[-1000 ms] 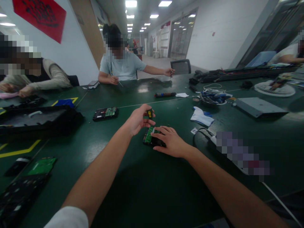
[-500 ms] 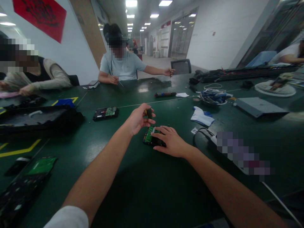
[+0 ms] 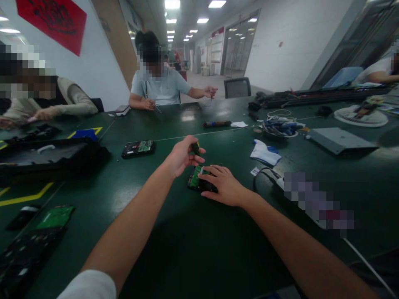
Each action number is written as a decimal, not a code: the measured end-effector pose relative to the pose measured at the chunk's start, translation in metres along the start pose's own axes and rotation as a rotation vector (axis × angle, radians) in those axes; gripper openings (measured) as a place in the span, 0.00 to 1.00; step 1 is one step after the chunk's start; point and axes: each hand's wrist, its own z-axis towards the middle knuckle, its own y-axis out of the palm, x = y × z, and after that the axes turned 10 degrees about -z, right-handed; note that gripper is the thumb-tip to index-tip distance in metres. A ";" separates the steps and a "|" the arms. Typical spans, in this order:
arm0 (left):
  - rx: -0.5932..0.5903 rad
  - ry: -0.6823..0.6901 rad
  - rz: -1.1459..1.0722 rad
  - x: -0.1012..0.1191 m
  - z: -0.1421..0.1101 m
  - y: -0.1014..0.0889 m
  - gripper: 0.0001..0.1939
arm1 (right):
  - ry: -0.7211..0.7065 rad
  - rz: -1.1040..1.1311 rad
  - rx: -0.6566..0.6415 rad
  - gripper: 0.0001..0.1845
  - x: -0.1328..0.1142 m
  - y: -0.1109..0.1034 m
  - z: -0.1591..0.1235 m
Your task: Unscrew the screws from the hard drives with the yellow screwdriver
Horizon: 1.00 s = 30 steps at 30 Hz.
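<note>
My left hand [image 3: 184,155] grips the black and yellow handle of a screwdriver [image 3: 195,148], held upright above the far side of a hard drive. Its tip is too small to make out. The hard drive [image 3: 195,177], with a green circuit board on its upper face, lies on the dark green table [image 3: 187,241]. Across its right part rests my right hand [image 3: 222,185], palm down with fingers stretched out, hiding that part of the drive. Another hard drive [image 3: 139,148] lies farther off to the left, out of reach of both hands.
A power strip [image 3: 307,203] with a cable lies to the right, near a white and blue glove [image 3: 264,153]. Behind are a grey metal case [image 3: 341,139] and a black tray [image 3: 46,155]. Circuit parts [image 3: 34,249] lie near left. A person [image 3: 162,87] sits opposite.
The screwdriver handle has turned slightly in my left hand, and its fingers have shifted a little. My right hand stays put on the drive. The person opposite has drawn one hand inward.
</note>
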 end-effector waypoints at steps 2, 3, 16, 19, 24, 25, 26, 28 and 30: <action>0.015 0.013 -0.010 -0.001 0.001 0.000 0.09 | -0.001 -0.001 -0.002 0.35 0.000 0.000 0.000; 0.036 0.031 -0.002 -0.001 0.001 0.000 0.08 | -0.002 -0.001 -0.002 0.35 0.000 -0.001 0.000; 0.039 0.008 0.007 0.001 -0.001 0.001 0.09 | 0.001 -0.001 0.006 0.35 -0.001 -0.001 0.001; 0.060 0.079 0.078 0.002 -0.001 0.000 0.11 | -0.002 0.000 0.001 0.35 -0.001 -0.001 0.001; 0.008 0.019 0.059 0.002 -0.001 0.000 0.11 | 0.000 -0.002 0.014 0.34 -0.001 -0.002 0.001; -0.003 -0.006 0.034 0.001 -0.001 0.000 0.10 | -0.001 -0.002 0.013 0.34 -0.001 -0.002 0.001; -0.009 -0.022 0.013 0.001 -0.001 0.001 0.09 | -0.002 -0.001 0.011 0.34 -0.001 -0.002 0.001; -0.004 -0.010 0.010 0.001 0.000 0.001 0.09 | -0.003 0.002 0.008 0.35 -0.001 -0.002 0.001; 0.012 0.039 0.053 0.001 0.000 0.001 0.10 | -0.002 0.004 0.010 0.35 -0.001 -0.002 0.001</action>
